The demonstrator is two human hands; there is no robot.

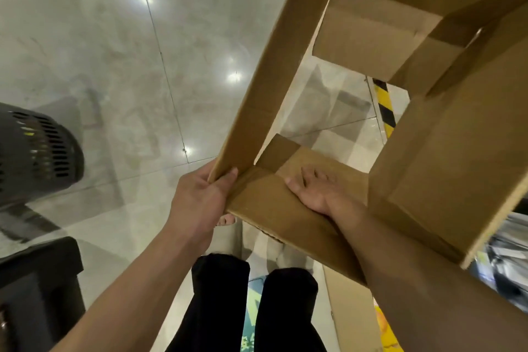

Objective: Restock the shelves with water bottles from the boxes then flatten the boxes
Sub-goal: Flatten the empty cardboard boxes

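The floor (100, 37) is laid with large glossy pale tiles, marbled grey, with thin dark grout lines, and round ceiling-light reflections (234, 76) glare off it. A black slotted basket (37, 148) stands at the left above a dark block (37, 280) (blurred), and a yellow-and-black striped strip (385, 106) runs along the floor at the right.

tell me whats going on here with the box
A person holds up an empty cardboard box with both ends open, so the tiled floor shows straight through it. The left hand grips the near left corner, while the right hand lies flat against the near panel from inside. No bottles are in it, and it looks about to be flattened. A dark slotted basket stands to the left.
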